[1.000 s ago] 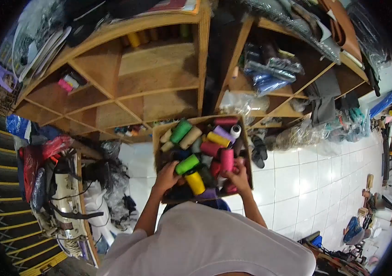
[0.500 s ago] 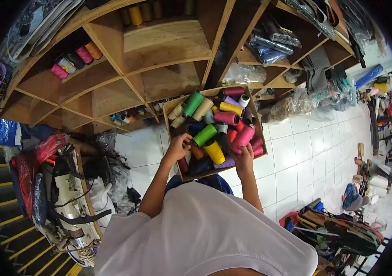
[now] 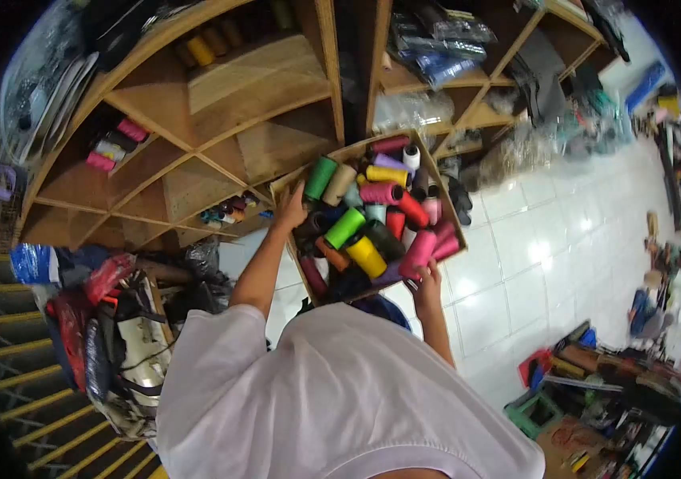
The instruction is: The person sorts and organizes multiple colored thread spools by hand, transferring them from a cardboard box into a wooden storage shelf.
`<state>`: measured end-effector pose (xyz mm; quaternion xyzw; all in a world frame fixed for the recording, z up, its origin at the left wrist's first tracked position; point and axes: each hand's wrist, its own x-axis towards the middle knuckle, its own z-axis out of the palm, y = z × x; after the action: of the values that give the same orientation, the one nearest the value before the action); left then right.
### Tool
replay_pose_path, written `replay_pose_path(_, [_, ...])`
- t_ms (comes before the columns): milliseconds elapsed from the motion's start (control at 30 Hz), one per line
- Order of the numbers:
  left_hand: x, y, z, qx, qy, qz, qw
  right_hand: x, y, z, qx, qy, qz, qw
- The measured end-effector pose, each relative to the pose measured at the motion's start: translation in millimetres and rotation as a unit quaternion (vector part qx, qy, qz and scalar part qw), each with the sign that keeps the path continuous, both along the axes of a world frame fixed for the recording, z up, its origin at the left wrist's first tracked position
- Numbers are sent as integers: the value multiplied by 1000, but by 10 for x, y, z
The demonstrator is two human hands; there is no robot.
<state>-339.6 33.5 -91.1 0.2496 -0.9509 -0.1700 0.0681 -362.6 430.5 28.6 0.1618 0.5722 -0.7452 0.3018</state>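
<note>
A shallow cardboard box (image 3: 446,185) full of thread spools is in front of my body. My left hand (image 3: 292,211) lies over its left wall near the far corner, fingers curled at the rim; whether a spool is also under them is hidden. At the near right corner, my right hand (image 3: 427,286) is closed at the box edge, right beside a pink spool (image 3: 418,255). Among the other spools are a dark green spool (image 3: 320,178), a beige spool (image 3: 340,184), a bright green spool (image 3: 345,227) and a yellow spool (image 3: 366,257).
Wooden cubby shelves (image 3: 190,149) stand beyond the box, with pink spools (image 3: 133,130) in one compartment. Plastic-wrapped bundles (image 3: 516,156) lie at the right. A sewing machine (image 3: 142,351) and bags are at the left. White floor tiles (image 3: 516,271) extend right, towards piled goods.
My left hand has moved from the spools near the box's front left to its far left side. My right hand has slipped slightly lower, off the pink spool. My view has shifted against the shelves.
</note>
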Motion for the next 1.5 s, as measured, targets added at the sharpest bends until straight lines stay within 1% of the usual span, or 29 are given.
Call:
replay_pose_path(67, [-122,-48,326,91,-110,-26,989,22,41,185,7,14,-15,1000])
replay_pose_path(133, [-186,-55,293,14,-124,-4,992,18,177,57,12,36,-6,999])
replay_pose_path(167, [-173,-15,331,16,-129,-13,991,17,250,23,15,31,-14,999])
replay_pose_path(233, [-153,114,885,19,-132,9,991,5,317,27,35,18,-9,999])
replay_pose_path(333, [-96,6,855,59,-160,27,985,-40,364,-61,29,42,0,999])
replay_pose_path(400, [21,21,877,45,-100,19,994,-112,317,-100,56,84,7,995])
replay_pose_path(467, [71,153,1038,45,26,82,995,-186,198,-149,146,169,-11,975])
replay_pose_path(533, [157,144,1061,71,-6,114,991,-321,160,-179,240,298,56,922])
replay_pose_path(600, [307,95,907,13,220,86,972,-440,64,-107,330,402,54,853])
replay_pose_path(633, [383,151,1080,84,185,114,972,-544,33,-60,307,437,77,842])
replay_pose_path(667, [472,179,1050,86,182,118,972,-618,-2,-27,308,435,81,842])
replay_pose_path(700, [535,213,1076,266,259,184,910,-686,-42,-5,356,469,87,804])
replay_pose_path(733, [599,250,1106,433,325,242,805,-731,-76,10,402,501,92,761])
replay_pose_path(767, [709,306,1140,505,345,274,742,-750,-99,17,425,477,122,760])
replay_pose_path(800, [812,362,1152,504,345,277,742,-739,-104,34,424,476,125,760])
replay_pose_path(867, [1004,447,1181,671,389,303,554,-729,-132,70,455,509,138,717])
replay_pose_path(900, [1110,534,1150,694,408,288,519,-673,-168,138,504,518,142,676])
replay_pose_path(933, [1202,589,1079,691,411,294,518,-621,-209,228,500,520,148,676])
replay_pose_path(1000, [1352,705,1006,746,394,300,446,-505,-298,363,485,604,69,629])
replay_pose_path(1033, [1398,780,998,732,394,295,470,-437,-346,381,422,627,83,650])
replay_pose_path(1133, [1487,945,990,729,370,333,469,-164,-601,486,245,671,202,670])
replay_pose_path(1167, [1510,955,990,758,364,346,416,-50,-694,501,216,657,267,671])
replay_pose_path(1267, [1634,980,904,804,356,285,381,175,-1053,168,136,601,408,674])
replay_pose_path(1300, [1637,1023,951,797,356,284,397,227,-1140,120,129,606,409,670])
replay_pose_path(1333, [1658,1066,964,794,369,267,402,262,-1245,93,185,567,480,643])
replay_pose_path(1367, [1681,1105,986,790,361,234,437,286,-1385,52,234,529,548,604])
replay_pose_path(1400, [1734,1122,1027,778,359,203,474,349,-1432,-259,210,603,507,579])
replay_pose_path(1467, [1798,1249,1299,781,380,185,461,409,-1590,-535,235,640,548,484])
replay_pose_path(1500, [1852,1237,1267,771,378,176,481,431,-1636,-552,249,638,557,470])
